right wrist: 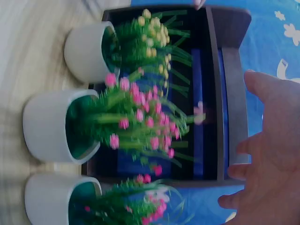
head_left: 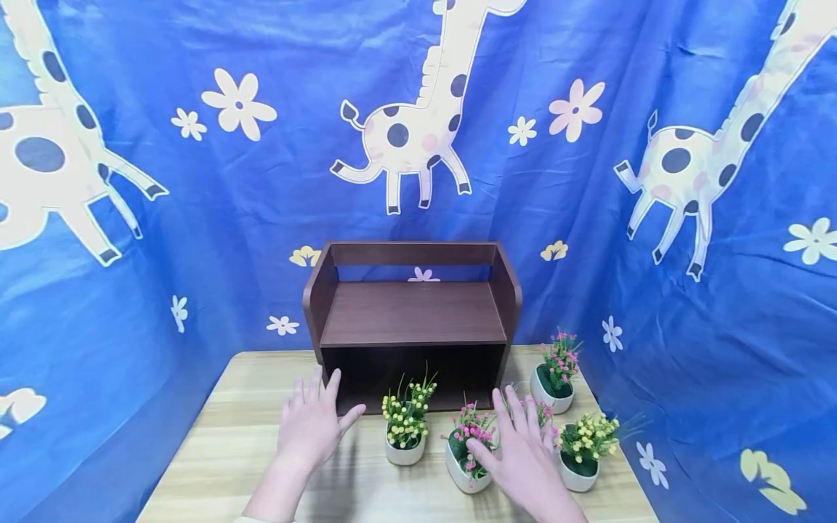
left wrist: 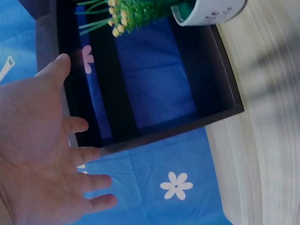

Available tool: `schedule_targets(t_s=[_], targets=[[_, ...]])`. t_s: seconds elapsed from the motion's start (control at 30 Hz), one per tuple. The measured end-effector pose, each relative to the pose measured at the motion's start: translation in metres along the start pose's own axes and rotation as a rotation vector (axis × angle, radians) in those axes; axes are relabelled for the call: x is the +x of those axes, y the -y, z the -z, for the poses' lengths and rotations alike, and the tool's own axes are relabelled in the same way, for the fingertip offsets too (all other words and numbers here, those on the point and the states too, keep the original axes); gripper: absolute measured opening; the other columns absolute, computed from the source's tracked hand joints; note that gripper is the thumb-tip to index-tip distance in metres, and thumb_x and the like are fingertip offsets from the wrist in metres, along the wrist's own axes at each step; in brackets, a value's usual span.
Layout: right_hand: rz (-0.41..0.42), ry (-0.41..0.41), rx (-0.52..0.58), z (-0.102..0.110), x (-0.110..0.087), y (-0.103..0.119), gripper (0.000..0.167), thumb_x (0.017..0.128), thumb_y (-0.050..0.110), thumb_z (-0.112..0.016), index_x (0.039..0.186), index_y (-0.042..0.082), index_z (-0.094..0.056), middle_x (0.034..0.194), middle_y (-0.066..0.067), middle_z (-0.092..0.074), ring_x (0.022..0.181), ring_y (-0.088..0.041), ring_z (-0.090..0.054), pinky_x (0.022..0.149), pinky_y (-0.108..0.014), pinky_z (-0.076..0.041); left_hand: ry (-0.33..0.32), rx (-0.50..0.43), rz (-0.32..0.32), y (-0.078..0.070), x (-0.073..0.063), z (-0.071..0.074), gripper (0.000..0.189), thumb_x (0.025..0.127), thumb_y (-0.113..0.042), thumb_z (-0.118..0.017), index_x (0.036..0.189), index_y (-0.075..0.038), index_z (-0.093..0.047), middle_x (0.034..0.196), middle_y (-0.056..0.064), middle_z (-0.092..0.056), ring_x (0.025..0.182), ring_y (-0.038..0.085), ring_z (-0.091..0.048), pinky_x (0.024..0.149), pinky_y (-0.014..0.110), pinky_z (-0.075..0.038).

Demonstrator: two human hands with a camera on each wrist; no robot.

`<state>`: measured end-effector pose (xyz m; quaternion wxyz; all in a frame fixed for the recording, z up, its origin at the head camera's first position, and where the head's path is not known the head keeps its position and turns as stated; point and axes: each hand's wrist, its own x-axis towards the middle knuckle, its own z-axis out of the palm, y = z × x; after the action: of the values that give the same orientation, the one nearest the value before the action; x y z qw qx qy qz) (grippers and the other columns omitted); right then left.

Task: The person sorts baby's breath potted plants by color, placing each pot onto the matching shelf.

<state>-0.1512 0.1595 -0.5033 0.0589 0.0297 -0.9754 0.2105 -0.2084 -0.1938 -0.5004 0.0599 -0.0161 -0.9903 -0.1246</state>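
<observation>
My left hand (head_left: 310, 425) hovers with fingers spread just left of a potted plant with yellow flowers (head_left: 405, 421), touching nothing. The left wrist view shows its palm (left wrist: 37, 145) empty beside a dark brown shelf (left wrist: 187, 126). My right hand (head_left: 526, 454), fingers spread too, is above and beside a pink-flowered potted plant (head_left: 468, 447), partly covering more pink blooms behind it. In the right wrist view, that hand (right wrist: 267, 173) holds nothing, and white pots (right wrist: 51, 126) stand in a row in front of the shelf.
The two-tier shelf (head_left: 415, 312) stands at the table's back edge. Another pink potted plant (head_left: 556, 374) and a yellow one (head_left: 582, 450) stand at the right of the wooden table (head_left: 209, 436). Blue giraffe-print cloth (head_left: 281, 189) hangs around three sides.
</observation>
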Motion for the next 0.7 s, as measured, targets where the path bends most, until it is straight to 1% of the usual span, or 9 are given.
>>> schedule_targets(t_s=[0.13,0.23,0.3,0.37,0.43,0.47,0.57,0.67,0.7], targets=[[0.069,-0.033,0.034,-0.009,-0.007,0.011,0.100,0.095,0.070,-0.069,0.171,0.018,-0.029,0.181,-0.010,-0.026,0.166,-0.047,-0.022,0.126,-0.079,-0.024,-0.030,-0.015,0.021,0.008,0.014,-0.001,0.101,0.103,-0.077,-0.049,0.164,0.002,-0.036,0.171,0.034,-0.032,0.154,0.065,-0.030,0.118,0.081,-0.032],[0.109,-0.030,0.090,-0.016,-0.014,0.020,0.104,0.093,0.071,-0.070,0.171,0.014,-0.031,0.179,-0.012,-0.030,0.165,-0.047,-0.026,0.128,-0.073,-0.027,-0.043,-0.047,0.038,0.014,0.025,-0.001,0.107,0.103,-0.079,-0.046,0.160,0.010,-0.034,0.166,0.037,-0.038,0.150,0.063,-0.037,0.116,0.080,-0.034],[0.131,-0.024,0.126,-0.021,-0.018,0.026,0.107,0.092,0.074,-0.070,0.170,0.011,-0.032,0.177,-0.014,-0.035,0.162,-0.047,-0.031,0.127,-0.069,-0.032,-0.056,-0.092,0.052,0.019,0.032,-0.001,0.107,0.103,-0.079,-0.046,0.157,0.014,-0.035,0.159,0.039,-0.045,0.146,0.062,-0.043,0.113,0.079,-0.037],[0.149,-0.016,0.159,-0.028,-0.021,0.033,0.110,0.090,0.077,-0.071,0.168,0.009,-0.034,0.173,-0.016,-0.040,0.159,-0.046,-0.038,0.124,-0.067,-0.040,-0.061,-0.154,0.072,0.024,0.041,-0.001,0.108,0.104,-0.077,-0.046,0.157,0.016,-0.033,0.155,0.042,-0.048,0.143,0.062,-0.046,0.112,0.077,-0.038],[0.162,-0.005,0.186,-0.035,-0.024,0.038,0.110,0.088,0.077,-0.073,0.166,0.007,-0.038,0.169,-0.017,-0.045,0.154,-0.043,-0.047,0.117,-0.065,-0.048,-0.052,-0.220,0.096,0.029,0.049,0.000,0.109,0.105,-0.075,-0.045,0.160,0.017,-0.026,0.155,0.045,-0.046,0.144,0.063,-0.046,0.114,0.076,-0.038],[0.168,0.005,0.203,-0.039,-0.025,0.041,0.110,0.087,0.076,-0.074,0.165,0.006,-0.039,0.168,-0.018,-0.046,0.151,-0.043,-0.049,0.113,-0.066,-0.051,-0.046,-0.252,0.105,0.031,0.054,0.000,0.109,0.106,-0.074,-0.044,0.161,0.017,-0.022,0.157,0.046,-0.043,0.146,0.063,-0.044,0.116,0.076,-0.038],[0.159,0.056,0.259,-0.049,-0.028,0.048,0.110,0.085,0.072,-0.080,0.162,0.003,-0.042,0.165,-0.021,-0.047,0.145,-0.044,-0.055,0.105,-0.067,-0.055,-0.035,-0.363,0.118,0.036,0.068,0.002,0.108,0.109,-0.070,-0.043,0.165,0.016,-0.010,0.164,0.045,-0.031,0.152,0.061,-0.037,0.123,0.073,-0.034],[0.151,0.104,0.317,-0.061,-0.029,0.051,0.108,0.084,0.065,-0.084,0.161,0.001,-0.043,0.163,-0.022,-0.048,0.139,-0.045,-0.059,0.101,-0.065,-0.058,-0.048,-0.488,0.109,0.040,0.081,0.002,0.101,0.110,-0.065,-0.046,0.167,0.011,-0.010,0.169,0.042,-0.027,0.157,0.057,-0.032,0.127,0.069,-0.031],[0.140,0.124,0.345,-0.065,-0.029,0.051,0.109,0.084,0.063,-0.086,0.162,0.001,-0.042,0.164,-0.021,-0.048,0.138,-0.045,-0.060,0.103,-0.063,-0.057,-0.055,-0.530,0.106,0.041,0.086,0.002,0.099,0.110,-0.063,-0.047,0.168,0.009,-0.011,0.169,0.040,-0.027,0.157,0.056,-0.032,0.128,0.068,-0.030]])
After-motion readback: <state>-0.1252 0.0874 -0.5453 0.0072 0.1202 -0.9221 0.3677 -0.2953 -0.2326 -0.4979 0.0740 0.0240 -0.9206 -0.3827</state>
